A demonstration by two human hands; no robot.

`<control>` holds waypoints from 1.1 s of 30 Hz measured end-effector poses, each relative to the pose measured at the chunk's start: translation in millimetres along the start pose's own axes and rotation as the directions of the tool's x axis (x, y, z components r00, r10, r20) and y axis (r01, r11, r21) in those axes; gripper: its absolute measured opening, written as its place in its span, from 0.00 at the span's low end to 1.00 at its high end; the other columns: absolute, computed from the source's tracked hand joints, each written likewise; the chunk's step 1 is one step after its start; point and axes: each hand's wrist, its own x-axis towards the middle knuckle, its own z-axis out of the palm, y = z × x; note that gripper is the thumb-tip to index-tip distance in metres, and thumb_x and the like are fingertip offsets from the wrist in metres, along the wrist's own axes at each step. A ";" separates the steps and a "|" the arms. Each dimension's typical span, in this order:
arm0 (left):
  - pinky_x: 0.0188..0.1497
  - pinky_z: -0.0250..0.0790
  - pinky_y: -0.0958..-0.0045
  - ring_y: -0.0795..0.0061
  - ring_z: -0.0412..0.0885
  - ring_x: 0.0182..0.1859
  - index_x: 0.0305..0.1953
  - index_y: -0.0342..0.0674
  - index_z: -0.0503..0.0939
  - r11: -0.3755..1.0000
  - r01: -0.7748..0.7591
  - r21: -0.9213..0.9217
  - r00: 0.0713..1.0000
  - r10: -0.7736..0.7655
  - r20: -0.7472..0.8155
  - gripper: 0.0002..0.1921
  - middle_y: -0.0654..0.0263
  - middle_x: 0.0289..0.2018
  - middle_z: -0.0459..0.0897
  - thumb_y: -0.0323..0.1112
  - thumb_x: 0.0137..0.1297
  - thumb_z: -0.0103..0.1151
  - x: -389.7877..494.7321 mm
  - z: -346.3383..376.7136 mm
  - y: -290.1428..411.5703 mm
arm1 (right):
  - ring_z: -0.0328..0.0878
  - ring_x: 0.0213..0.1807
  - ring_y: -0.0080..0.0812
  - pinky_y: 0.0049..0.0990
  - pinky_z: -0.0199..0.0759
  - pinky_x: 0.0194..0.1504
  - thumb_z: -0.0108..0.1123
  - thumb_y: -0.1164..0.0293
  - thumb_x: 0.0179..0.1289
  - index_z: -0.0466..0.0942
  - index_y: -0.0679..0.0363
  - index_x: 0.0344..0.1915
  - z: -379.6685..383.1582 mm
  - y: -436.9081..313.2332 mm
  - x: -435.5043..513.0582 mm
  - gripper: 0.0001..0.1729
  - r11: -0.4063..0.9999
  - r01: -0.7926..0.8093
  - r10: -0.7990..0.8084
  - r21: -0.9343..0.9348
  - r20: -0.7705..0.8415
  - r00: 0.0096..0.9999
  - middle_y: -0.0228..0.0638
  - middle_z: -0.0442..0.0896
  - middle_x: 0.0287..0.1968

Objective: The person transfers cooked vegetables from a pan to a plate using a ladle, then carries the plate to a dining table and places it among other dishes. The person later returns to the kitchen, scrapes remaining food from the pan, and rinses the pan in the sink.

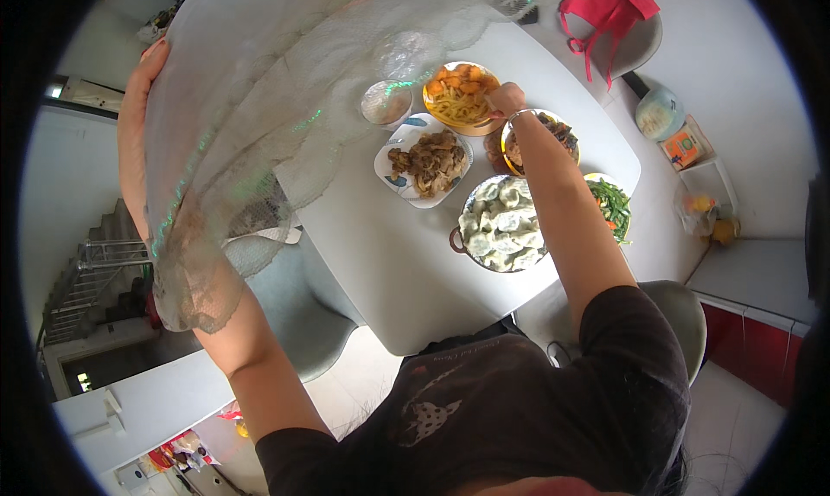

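A pale mesh food cover [311, 61] with lace trim and shiny green-glinting sequins hangs raised over the left and far side. My left hand [146, 74] holds it up at its left edge; lace drapes over my wrist and hides part of the hand. My right hand [508, 99] reaches across the table and grips the right rim of a yellow bowl [441, 121] of fries and orange fried pieces. Its fingertips are partly hidden. Below that forearm are a yellow-rimmed bowl [576, 152] of dark food and a pot of dumplings [499, 227].
On the white table [389, 282] are a patterned plate of browned food [431, 162], a glass bowl [386, 101] and a plate of green vegetables [609, 207]. Grey chairs [298, 314] flank the table; one holds red cloth [603, 19]. A staircase [97, 256] rises at left.
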 end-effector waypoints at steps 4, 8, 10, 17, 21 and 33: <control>0.66 0.50 0.65 0.65 0.63 0.63 0.58 0.41 0.68 1.000 0.009 0.013 1.000 -0.009 -0.025 0.32 0.59 0.59 0.67 0.18 0.46 0.51 1.8 -3.2 -2.0 | 0.82 0.21 0.31 0.27 0.76 0.25 0.57 0.70 0.52 0.78 0.66 0.20 10.0 8.6 15.6 0.10 0.984 0.109 -0.112 -0.143 -0.015 0.994 0.43 0.82 0.24; 0.65 0.52 0.66 0.66 0.65 0.62 0.58 0.40 0.68 0.999 0.006 0.034 0.999 -0.005 -0.033 0.29 0.59 0.58 0.69 0.21 0.50 0.53 4.6 -11.0 -6.6 | 0.81 0.21 0.32 0.26 0.75 0.29 0.56 0.70 0.47 0.78 0.64 0.12 10.9 11.5 21.1 0.13 0.972 0.191 -0.202 -0.134 -0.080 0.976 0.42 0.81 0.20; 0.65 0.53 0.68 0.66 0.65 0.61 0.59 0.39 0.67 0.923 -0.198 0.330 0.980 0.189 0.061 0.27 0.59 0.58 0.69 0.25 0.53 0.53 6.7 -15.2 -11.3 | 0.80 0.21 0.33 0.26 0.75 0.29 0.55 0.69 0.48 0.78 0.64 0.13 4.3 11.7 14.9 0.13 0.971 0.227 -0.234 -0.071 -0.115 0.965 0.41 0.80 0.17; 0.62 0.55 0.71 0.69 0.67 0.59 0.58 0.40 0.68 0.939 -0.280 0.200 0.959 0.263 0.106 0.26 0.60 0.56 0.70 0.36 0.56 0.55 -11.3 -11.5 -12.3 | 0.79 0.21 0.35 0.31 0.73 0.29 0.60 0.57 0.53 0.78 0.67 0.18 -34.7 16.1 -81.4 0.22 0.768 0.556 -0.608 -0.319 -0.088 0.789 0.43 0.78 0.15; 0.56 0.60 0.73 0.72 0.70 0.53 0.54 0.39 0.71 0.992 0.114 -0.049 0.993 -0.115 -0.030 0.24 0.62 0.50 0.73 0.38 0.56 0.57 -17.0 4.3 12.4 | 0.78 0.18 0.29 0.26 0.71 0.23 0.51 0.74 0.55 0.78 0.74 0.27 -32.4 31.5 -180.9 0.12 0.859 0.484 -0.501 0.169 0.081 0.862 0.42 0.79 0.17; 0.35 0.66 0.78 0.80 0.75 0.33 0.37 0.42 0.79 0.927 0.143 -0.348 0.990 -0.139 0.036 0.14 0.71 0.30 0.78 0.45 0.57 0.60 -63.4 7.0 14.5 | 0.77 0.15 0.28 0.28 0.70 0.15 0.46 0.77 0.52 0.78 0.70 0.28 99.3 140.2 -334.5 0.11 0.931 0.268 -0.362 0.248 0.514 0.778 0.40 0.79 0.16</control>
